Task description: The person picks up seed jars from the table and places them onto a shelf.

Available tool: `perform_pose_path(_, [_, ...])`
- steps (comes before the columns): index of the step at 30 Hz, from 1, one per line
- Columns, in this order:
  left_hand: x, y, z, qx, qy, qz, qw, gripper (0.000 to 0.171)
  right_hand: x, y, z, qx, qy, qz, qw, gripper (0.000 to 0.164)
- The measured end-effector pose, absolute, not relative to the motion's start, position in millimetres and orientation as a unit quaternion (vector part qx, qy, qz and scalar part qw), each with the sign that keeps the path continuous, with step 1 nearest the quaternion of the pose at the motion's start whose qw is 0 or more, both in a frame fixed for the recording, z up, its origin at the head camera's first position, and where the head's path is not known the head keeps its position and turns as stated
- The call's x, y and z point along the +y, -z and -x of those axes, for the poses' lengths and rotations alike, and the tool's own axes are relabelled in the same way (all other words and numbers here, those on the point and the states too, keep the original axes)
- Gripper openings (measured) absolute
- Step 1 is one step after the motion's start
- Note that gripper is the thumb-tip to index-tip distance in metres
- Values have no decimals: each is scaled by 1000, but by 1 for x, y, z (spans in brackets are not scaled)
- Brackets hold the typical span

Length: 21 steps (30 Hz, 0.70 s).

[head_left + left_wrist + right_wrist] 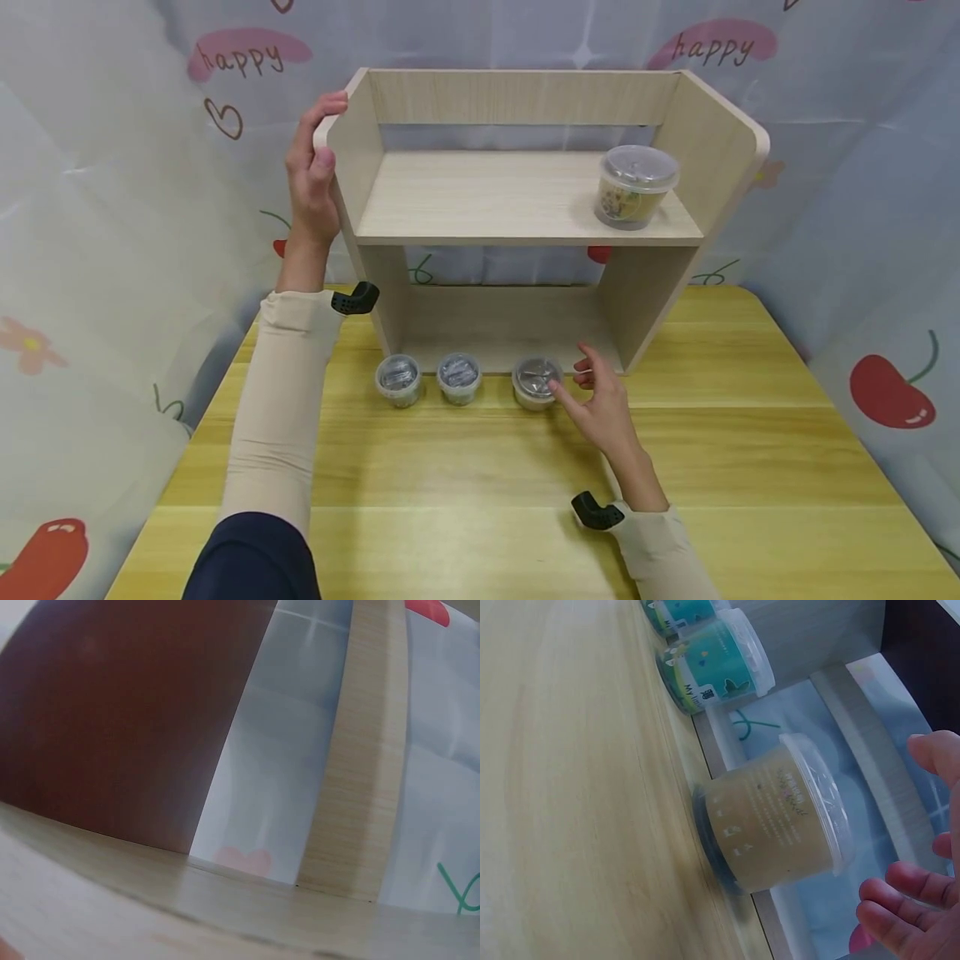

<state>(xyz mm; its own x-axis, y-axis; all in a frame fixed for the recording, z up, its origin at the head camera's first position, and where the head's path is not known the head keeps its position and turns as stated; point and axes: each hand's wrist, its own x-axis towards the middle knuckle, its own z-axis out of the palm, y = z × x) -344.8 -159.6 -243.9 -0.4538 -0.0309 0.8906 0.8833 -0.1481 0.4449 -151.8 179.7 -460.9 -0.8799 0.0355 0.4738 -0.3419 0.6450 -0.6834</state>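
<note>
My left hand [313,179] grips the upper left side panel of a pale wooden two-tier shelf [480,200], thumb in front and fingers behind the edge. Close to the rightmost lidded tub [537,382] on the table, my right hand [602,408] has its thumb and fingers spread. In the right wrist view this tub [772,817] is tan with a clear lid, and the hand [922,900] is beside it without gripping. Two more lidded tubs, a middle one [459,377] and a left one [399,379], stand along the shelf's front; the right wrist view shows teal sides.
A larger lidded tub [636,187] stands at the right end of the upper board. The shelf rests on a yellow wood-grain table [450,500]. Behind hangs a pale printed curtain [480,33]. Black wrist cameras sit on both sleeves.
</note>
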Motion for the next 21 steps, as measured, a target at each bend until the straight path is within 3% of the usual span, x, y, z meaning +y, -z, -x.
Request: perform_pose_path(21, [-159,243,342,-555,647,384,353,79,174,466,151,-880,-415,-89,215,73])
